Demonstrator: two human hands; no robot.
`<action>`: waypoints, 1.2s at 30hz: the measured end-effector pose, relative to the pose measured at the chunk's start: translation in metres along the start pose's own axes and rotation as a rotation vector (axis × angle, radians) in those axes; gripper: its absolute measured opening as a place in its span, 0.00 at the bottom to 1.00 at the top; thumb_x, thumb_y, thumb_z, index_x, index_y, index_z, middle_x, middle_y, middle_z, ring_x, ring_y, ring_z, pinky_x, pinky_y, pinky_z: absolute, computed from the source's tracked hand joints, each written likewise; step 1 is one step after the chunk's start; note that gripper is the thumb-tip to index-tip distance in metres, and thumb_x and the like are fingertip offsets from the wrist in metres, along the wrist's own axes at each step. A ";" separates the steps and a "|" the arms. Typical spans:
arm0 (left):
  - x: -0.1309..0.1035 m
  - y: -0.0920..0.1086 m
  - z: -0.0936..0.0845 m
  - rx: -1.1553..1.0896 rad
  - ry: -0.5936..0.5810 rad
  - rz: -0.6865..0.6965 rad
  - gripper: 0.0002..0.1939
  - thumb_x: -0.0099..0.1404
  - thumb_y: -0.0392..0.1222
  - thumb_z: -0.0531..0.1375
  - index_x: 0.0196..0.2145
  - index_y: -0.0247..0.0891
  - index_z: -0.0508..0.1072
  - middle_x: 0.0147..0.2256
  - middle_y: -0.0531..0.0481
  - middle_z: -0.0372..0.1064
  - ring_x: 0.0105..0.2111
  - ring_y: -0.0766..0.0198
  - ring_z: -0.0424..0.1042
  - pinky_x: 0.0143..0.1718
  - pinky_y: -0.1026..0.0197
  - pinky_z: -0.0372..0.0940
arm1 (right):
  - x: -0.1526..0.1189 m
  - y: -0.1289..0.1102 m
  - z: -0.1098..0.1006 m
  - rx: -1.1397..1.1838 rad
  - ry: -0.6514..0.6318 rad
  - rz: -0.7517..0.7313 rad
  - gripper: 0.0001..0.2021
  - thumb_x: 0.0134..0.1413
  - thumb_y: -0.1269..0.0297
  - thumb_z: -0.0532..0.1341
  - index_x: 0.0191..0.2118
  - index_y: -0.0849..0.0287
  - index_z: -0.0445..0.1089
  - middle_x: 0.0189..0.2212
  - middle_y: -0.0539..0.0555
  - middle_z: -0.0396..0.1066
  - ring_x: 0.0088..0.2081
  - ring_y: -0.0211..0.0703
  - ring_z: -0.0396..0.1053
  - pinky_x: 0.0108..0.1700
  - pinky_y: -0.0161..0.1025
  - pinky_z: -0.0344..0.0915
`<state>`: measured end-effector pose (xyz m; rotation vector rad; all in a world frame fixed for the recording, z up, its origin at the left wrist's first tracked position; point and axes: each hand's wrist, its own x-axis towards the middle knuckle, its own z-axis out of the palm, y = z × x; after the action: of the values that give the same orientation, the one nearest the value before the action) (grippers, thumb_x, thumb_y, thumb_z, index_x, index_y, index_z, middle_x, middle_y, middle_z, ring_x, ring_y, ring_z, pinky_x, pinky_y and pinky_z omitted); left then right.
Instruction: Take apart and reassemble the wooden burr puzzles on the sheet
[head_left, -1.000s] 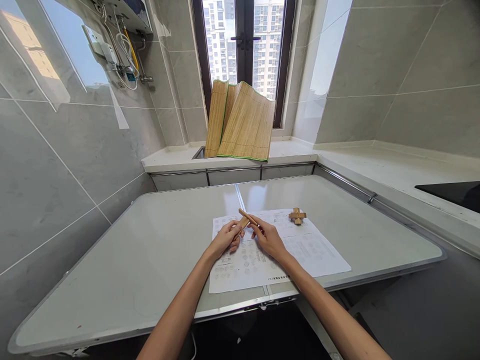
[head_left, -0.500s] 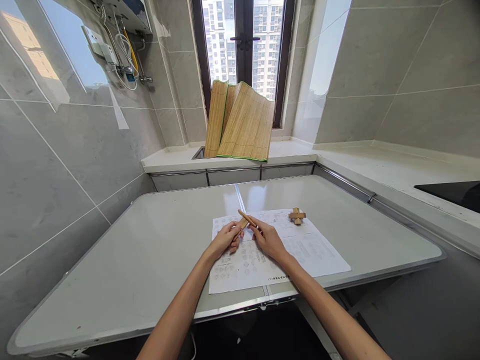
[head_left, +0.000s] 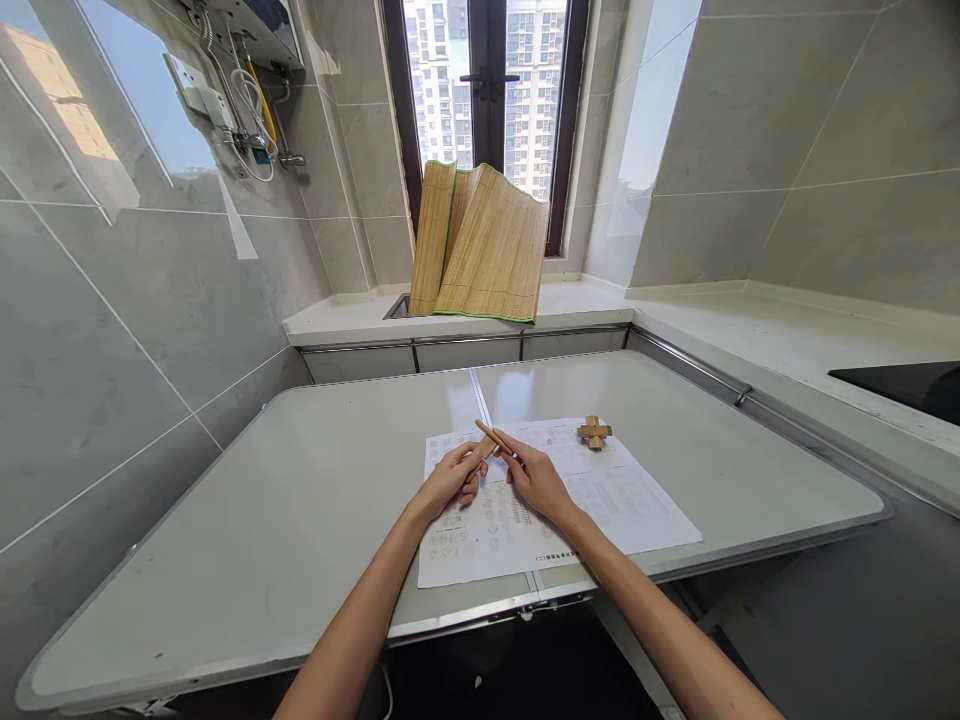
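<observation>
Above a printed sheet [head_left: 630, 500], my left hand [head_left: 454, 474] is closed around a flat wooden piece [head_left: 487, 446], partly hidden by the fingers. My right hand [head_left: 536, 476] pinches a slim wooden stick [head_left: 491, 434], which slants across the left hand's piece; whether the two touch I cannot tell. Toward the back right corner of the sheet rests an interlocked wooden cross puzzle [head_left: 594, 433]. Diagrams and small print cover the paper.
The pale folding table [head_left: 300, 520] has a metal seam down its middle. A bamboo mat [head_left: 491, 250] stands folded on the white counter [head_left: 577, 295] before the window. Along the right runs another counter with a black hob [head_left: 907, 385]. Pipes and cables [head_left: 255, 110] hang at upper left.
Almost nothing differs. The right hand and its stick have shifted very slightly; the left hand stays in place.
</observation>
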<state>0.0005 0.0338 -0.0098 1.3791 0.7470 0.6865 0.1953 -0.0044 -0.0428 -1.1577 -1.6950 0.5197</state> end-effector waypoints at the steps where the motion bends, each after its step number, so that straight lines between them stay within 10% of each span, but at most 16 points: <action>1: 0.000 0.001 0.000 0.000 -0.002 -0.001 0.19 0.66 0.56 0.61 0.44 0.39 0.67 0.33 0.54 0.63 0.16 0.77 0.53 0.14 0.70 0.56 | 0.000 0.001 0.000 0.002 -0.002 0.000 0.24 0.69 0.64 0.51 0.67 0.49 0.62 0.42 0.52 0.77 0.25 0.38 0.70 0.39 0.39 0.70; 36: -0.002 0.000 0.002 0.050 -0.012 -0.009 0.20 0.67 0.59 0.60 0.39 0.37 0.65 0.32 0.53 0.66 0.14 0.77 0.54 0.11 0.69 0.55 | -0.005 -0.006 -0.001 -0.075 -0.138 -0.105 0.27 0.68 0.67 0.51 0.69 0.43 0.57 0.51 0.52 0.78 0.40 0.46 0.76 0.45 0.42 0.71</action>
<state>0.0009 0.0314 -0.0097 1.4232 0.7650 0.6562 0.1934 -0.0114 -0.0401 -1.1002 -1.8973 0.4841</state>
